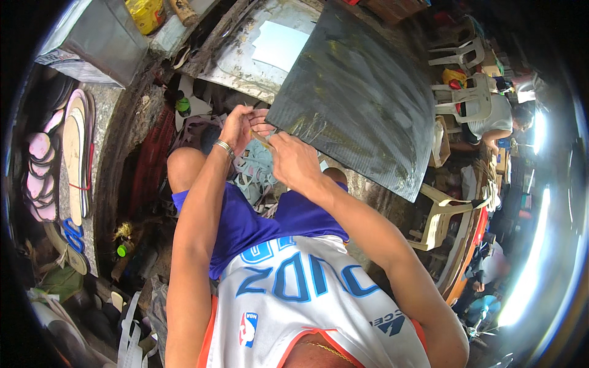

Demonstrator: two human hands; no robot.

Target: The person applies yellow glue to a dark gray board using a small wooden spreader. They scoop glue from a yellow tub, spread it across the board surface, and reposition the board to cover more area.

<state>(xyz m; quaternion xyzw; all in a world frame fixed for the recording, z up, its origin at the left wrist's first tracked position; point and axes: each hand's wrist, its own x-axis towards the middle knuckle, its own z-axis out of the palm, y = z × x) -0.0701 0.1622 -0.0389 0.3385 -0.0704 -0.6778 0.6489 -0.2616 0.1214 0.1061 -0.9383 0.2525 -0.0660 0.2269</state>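
My right hand [296, 161] is closed, with a thin tan strip [261, 140] coming out of its fingertips; what the strip is I cannot make out. The strip's far end reaches toward the palm of my left hand [238, 130]. That hand is turned palm up with its fingers stretched out, and a metal band [225, 148] circles its wrist. Just beyond both hands lies a large dark ribbed sheet [359, 98], its near left corner close to my left fingertips. Pale blue-grey straps or scraps [254, 168] lie below the hands, between my knees.
On the left, flat sole-shaped pieces [75, 144] and pink pieces [40, 178] lie near a blue-strapped sandal [73, 238]. A grey metal box [101, 43] stands at the far left. White paper [279, 46] rests on the worn bench. Plastic chairs [463, 101] and another person [494, 116] are at the right.
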